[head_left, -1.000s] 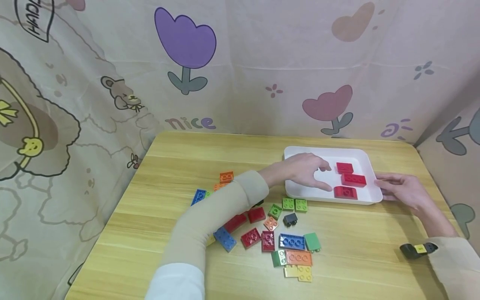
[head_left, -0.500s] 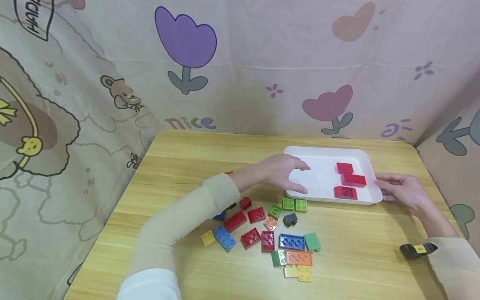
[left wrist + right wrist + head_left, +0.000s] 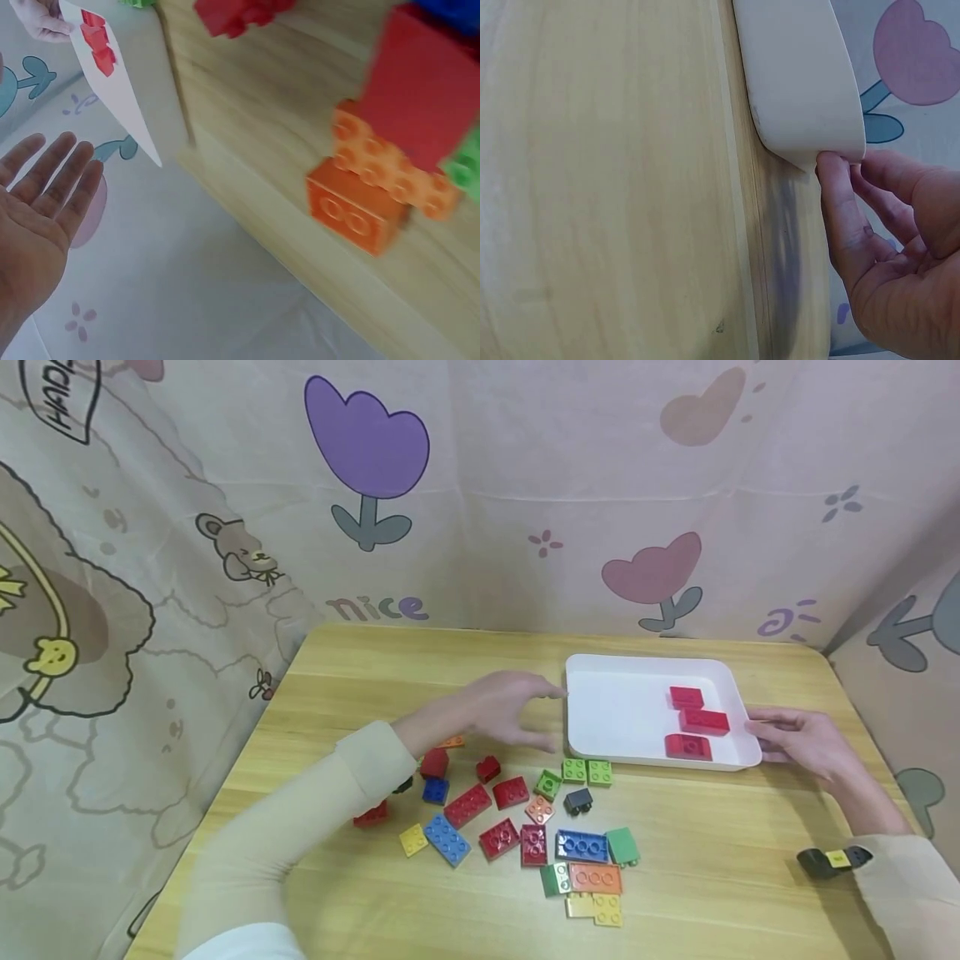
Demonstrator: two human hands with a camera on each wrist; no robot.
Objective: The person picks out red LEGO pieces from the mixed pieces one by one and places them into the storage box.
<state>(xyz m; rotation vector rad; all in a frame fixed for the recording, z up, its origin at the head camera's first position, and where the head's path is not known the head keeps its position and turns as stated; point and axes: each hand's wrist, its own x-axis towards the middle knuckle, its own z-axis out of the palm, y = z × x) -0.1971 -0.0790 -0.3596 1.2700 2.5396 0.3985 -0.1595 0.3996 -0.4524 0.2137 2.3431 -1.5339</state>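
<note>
Over the table, just left of the white tray, my left hand hovers with thumb and fingers spread apart and nothing between them. In the left wrist view its palm and straight fingers show bare. Three red bricks lie in the right part of the tray. At the tray's right end my right hand holds the rim between thumb and fingers, as the right wrist view also shows at the white tray wall. Below my left hand sit loose bricks, among them a red one and an orange one.
Several toy bricks in mixed colours spread over the middle of the table, including a blue plate, two lime bricks near the tray's front and a dark wheeled piece. My left forearm covers some bricks. A patterned cloth hangs behind.
My left hand has moved left, from over the tray to beyond its left edge, uncovering more bricks. My right hand has stayed at the tray's right end.
</note>
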